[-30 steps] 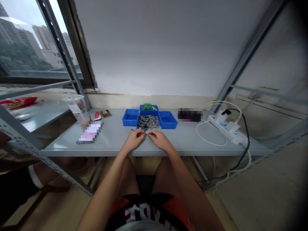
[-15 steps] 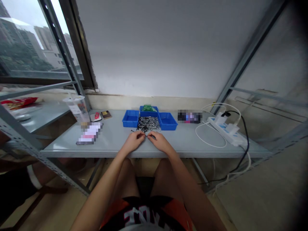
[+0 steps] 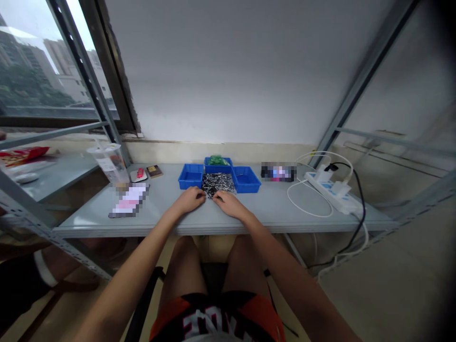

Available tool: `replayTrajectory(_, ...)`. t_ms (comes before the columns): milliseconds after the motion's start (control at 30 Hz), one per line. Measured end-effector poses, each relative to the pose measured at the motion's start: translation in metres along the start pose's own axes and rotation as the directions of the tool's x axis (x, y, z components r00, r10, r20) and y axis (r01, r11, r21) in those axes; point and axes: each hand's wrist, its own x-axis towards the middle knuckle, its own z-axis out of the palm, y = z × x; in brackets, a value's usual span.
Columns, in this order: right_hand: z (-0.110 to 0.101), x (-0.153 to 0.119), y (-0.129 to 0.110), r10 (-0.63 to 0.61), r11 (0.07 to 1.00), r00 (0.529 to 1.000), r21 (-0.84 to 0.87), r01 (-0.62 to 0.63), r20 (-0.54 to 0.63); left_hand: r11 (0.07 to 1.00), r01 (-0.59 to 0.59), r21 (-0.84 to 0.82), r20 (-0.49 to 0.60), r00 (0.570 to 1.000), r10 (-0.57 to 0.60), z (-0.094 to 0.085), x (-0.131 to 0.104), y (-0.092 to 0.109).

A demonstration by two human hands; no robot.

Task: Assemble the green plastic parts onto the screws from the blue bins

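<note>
A heap of small metal screws (image 3: 220,182), mixed silver and black, lies on the grey table between blue trays. My left hand (image 3: 191,199) rests on the table at the heap's front left corner. Its fingers are curled together, and what they hold, if anything, is too small to make out. My right hand (image 3: 227,203) is at the heap's front edge, thumb and fingers pinched at some dark screws. A narrow gap with dark pieces separates the fingertips. Around the heap stand a left blue tray (image 3: 191,183), a right blue tray (image 3: 253,185) and a back blue tray (image 3: 210,168).
The back tray holds a green packet (image 3: 217,160). Leftward are a phone (image 3: 130,200), a plastic cup (image 3: 109,164) and a small box (image 3: 154,171). Another phone (image 3: 279,172) and a power strip (image 3: 333,194) with cables lie rightward. Someone's leg shows at lower left.
My hands, which met with fingertips together in front of the heap, have moved apart slightly and forward to its front edge. The camera view has shifted a little.
</note>
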Motion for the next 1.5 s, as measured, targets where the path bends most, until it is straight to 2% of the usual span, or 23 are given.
replayTrajectory(233, 0.007, -0.021, -0.005, -0.058, 0.998, 0.995, -0.033, 0.056, -0.084, 0.982, 0.056, -0.180, -0.101, 0.992, -0.075, 0.005, -0.018, 0.013)
replayTrajectory(333, 0.006, -0.025, -0.008, -0.064, 0.997, 0.995, -0.047, 0.060, -0.076, 0.960, 0.041, -0.276, -0.090, 0.994, -0.069, 0.011, -0.027, 0.023)
replayTrajectory(467, 0.006, -0.027, -0.009, -0.068, 0.997, 0.994, -0.039, 0.065, -0.081, 0.954, 0.027, -0.297, -0.103, 0.993, -0.061, 0.017, -0.032, 0.030)
replayTrajectory(800, 0.000, -0.030, -0.014, 0.027, 0.994, 0.993, 0.107, -0.015, -0.116, 0.934, 0.047, -0.353, -0.090, 0.992, -0.084, 0.016, -0.033, 0.027)
replayTrajectory(1267, 0.002, -0.030, -0.010, -0.072, 0.997, 0.995, 0.019, 0.074, -0.075, 0.878, 0.036, -0.477, -0.079, 0.993, -0.084, 0.007, -0.035, 0.034)
replayTrajectory(1500, 0.001, -0.030, -0.014, -0.019, 1.000, 0.997, 0.009, 0.020, -0.081, 0.795, 0.089, -0.600, -0.072, 0.984, -0.165, 0.010, -0.036, 0.029)
